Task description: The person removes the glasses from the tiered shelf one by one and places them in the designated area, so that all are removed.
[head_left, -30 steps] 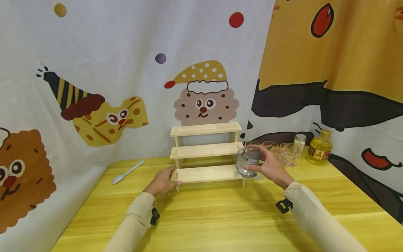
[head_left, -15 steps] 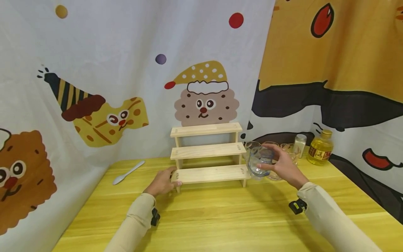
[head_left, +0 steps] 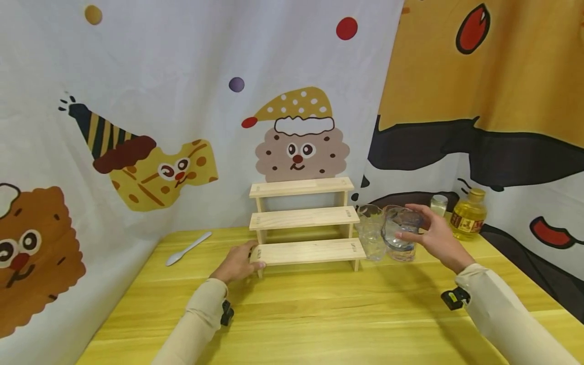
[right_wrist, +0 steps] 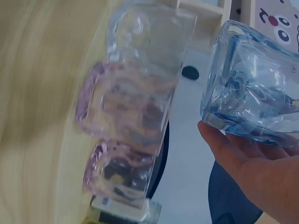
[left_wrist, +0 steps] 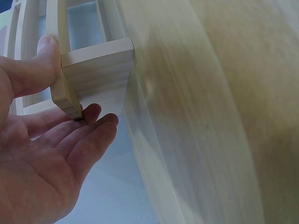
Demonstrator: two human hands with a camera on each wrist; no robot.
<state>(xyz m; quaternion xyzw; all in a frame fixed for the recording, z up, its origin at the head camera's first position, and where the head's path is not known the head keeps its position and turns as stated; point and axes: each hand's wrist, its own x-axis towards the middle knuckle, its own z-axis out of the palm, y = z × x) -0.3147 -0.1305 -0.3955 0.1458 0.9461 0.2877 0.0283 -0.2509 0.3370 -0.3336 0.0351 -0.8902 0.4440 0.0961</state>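
Note:
My left hand [head_left: 237, 262] grips the left end of the lowest step of a three-step wooden display rack [head_left: 310, 252]. In the left wrist view the thumb lies on the step's edge, with the fingers beneath. To the right of the rack, my right hand [head_left: 441, 241] holds a bluish clear drinking glass [right_wrist: 257, 88] up off the table. The right wrist view shows a clear glass [right_wrist: 149, 39], a larger pink glass [right_wrist: 128, 105] and a smaller pink glass [right_wrist: 121, 172] standing in a row. From the head, the held glass partly hides the pink ones.
A bottle of yellow oil [head_left: 469, 215] and a white-filled jar [head_left: 438, 205] stand at the back right. A pale spoon [head_left: 188, 248] lies left of the rack on the wooden table [head_left: 319, 314]. Printed curtains [head_left: 182, 76] hang behind.
My right hand has carried the bluish glass rightward, from the rack's lowest step to in front of the pink glasses. My left hand keeps its grip on the rack.

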